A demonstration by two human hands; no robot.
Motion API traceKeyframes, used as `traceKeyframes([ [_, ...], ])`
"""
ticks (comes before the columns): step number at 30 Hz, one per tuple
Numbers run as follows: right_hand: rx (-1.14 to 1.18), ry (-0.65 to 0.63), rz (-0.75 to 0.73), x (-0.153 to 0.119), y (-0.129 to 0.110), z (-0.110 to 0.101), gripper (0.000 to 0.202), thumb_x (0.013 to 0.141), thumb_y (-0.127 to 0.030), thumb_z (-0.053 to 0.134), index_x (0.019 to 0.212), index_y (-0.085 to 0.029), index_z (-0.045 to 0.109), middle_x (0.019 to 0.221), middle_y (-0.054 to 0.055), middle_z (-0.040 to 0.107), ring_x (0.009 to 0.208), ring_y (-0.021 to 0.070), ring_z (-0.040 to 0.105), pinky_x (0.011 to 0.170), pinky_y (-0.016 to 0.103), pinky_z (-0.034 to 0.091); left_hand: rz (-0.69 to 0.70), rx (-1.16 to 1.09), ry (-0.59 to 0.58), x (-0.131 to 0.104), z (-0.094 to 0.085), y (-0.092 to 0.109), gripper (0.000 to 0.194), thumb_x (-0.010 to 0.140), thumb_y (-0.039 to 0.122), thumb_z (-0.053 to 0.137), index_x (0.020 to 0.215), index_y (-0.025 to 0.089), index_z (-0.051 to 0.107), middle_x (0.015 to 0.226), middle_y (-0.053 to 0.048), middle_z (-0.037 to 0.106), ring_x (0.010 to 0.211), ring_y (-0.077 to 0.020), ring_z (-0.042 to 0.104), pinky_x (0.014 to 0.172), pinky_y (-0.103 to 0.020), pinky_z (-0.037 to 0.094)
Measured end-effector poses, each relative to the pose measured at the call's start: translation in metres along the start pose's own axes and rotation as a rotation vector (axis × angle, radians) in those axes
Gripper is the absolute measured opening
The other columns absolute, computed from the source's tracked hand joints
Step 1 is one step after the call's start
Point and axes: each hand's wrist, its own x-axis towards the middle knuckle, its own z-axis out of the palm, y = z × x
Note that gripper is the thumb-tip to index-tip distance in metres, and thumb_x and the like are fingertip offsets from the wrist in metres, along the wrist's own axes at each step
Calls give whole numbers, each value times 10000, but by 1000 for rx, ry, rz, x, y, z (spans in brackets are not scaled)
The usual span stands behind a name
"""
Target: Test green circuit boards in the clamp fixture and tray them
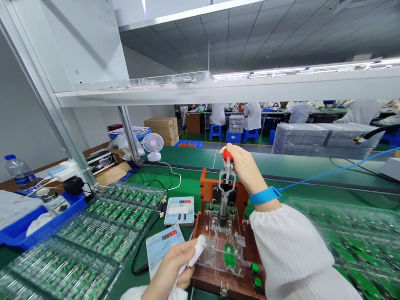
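My right hand (241, 164), with a blue wrist strap (264, 196) on its wrist, is closed on the red knob (227, 155) of a toggle clamp. The clamp tops a test fixture (201, 279) with a brown base and clear plates. A green circuit board (229, 256) shows at the clear plate, beside two green buttons. Lower left of it, my left hand (174, 265) pinches a white cloth (198, 251) close to the plate's left edge. Two meters with red digits (180, 210) stand left of the fixture.
Clear trays of circuit boards lie on the left (100, 235) and right (366, 255). A small white fan (153, 144), a blue bin (23, 230) and a bottle (20, 171) are at left. A shelf (178, 90) crosses above; people in white sit far back.
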Motion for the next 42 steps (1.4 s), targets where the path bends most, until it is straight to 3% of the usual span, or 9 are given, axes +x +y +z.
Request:
traceKeyframes([
  [6, -4, -1, -2, 0, 1, 0, 536, 822, -746, 541, 765, -220, 627, 649, -4, 574, 616, 176, 532, 611, 318, 385, -40, -234, -92, -1, 22, -7, 625, 596, 497, 971, 967, 152, 604, 637, 110, 409, 383, 16, 148, 385, -175, 32],
  [13, -3, 7, -3, 0, 2, 1, 555, 827, -767, 536, 786, -223, 636, 657, -4, 569, 630, 181, 538, 612, 319, 386, -157, -458, -15, -1, 32, -26, 743, 470, 372, 1027, 982, 184, 523, 645, 120, 417, 385, 7, 211, 377, -140, 55],
  [18, -4, 7, -7, 0, 3, 0, 559, 836, -770, 540, 779, -221, 635, 667, 0, 575, 640, 182, 542, 616, 317, 389, -243, -575, -195, -10, 43, -9, 525, 622, 140, 938, 912, 155, 501, 656, 104, 450, 394, 13, 218, 358, -122, 73],
  [22, -6, 6, -15, 0, 3, 0, 535, 854, -742, 534, 807, -222, 648, 647, -7, 573, 631, 181, 539, 621, 317, 391, -306, -668, -301, -19, 31, -7, 413, 768, 123, 844, 779, 157, 432, 584, 109, 370, 388, 6, 156, 341, -119, 91],
  [25, 10, 7, -11, 0, 2, 1, 562, 833, -772, 546, 787, -219, 640, 636, -13, 556, 619, 170, 531, 620, 315, 391, -298, -742, -191, -27, 25, -4, 360, 859, 86, 741, 768, 168, 403, 547, 117, 284, 373, 2, 163, 353, -115, 118],
  [30, 27, 10, -13, 1, -1, 1, 624, 787, -832, 576, 733, -212, 617, 634, -15, 539, 605, 151, 515, 616, 312, 393, -184, -825, 186, -21, 42, 15, 143, 992, 17, 427, 964, 150, 472, 667, 76, 410, 352, 9, 229, 344, -111, 110],
  [33, 28, 6, -22, 1, 0, 1, 637, 798, -841, 566, 730, -209, 617, 632, -12, 538, 592, 147, 506, 611, 312, 396, -132, -771, 192, -8, 49, 19, 253, 985, -15, 326, 1077, 134, 508, 687, 62, 411, 337, 8, 277, 342, -106, 101],
  [37, 24, 0, -44, 3, 4, 0, 636, 844, -830, 528, 744, -210, 631, 640, -5, 543, 596, 152, 516, 603, 309, 399, -131, -787, 143, 4, 48, 11, 335, 899, -51, 397, 1141, 143, 522, 672, 78, 369, 341, 0, 264, 344, -110, 101],
  [42, 19, 5, -53, 4, 6, 0, 626, 870, -812, 521, 746, -209, 636, 641, -5, 549, 602, 150, 529, 612, 301, 409, -213, -846, 48, 8, 51, 3, 219, 852, -38, 511, 955, 155, 492, 683, 68, 397, 392, -9, 233, 350, -110, 135],
])
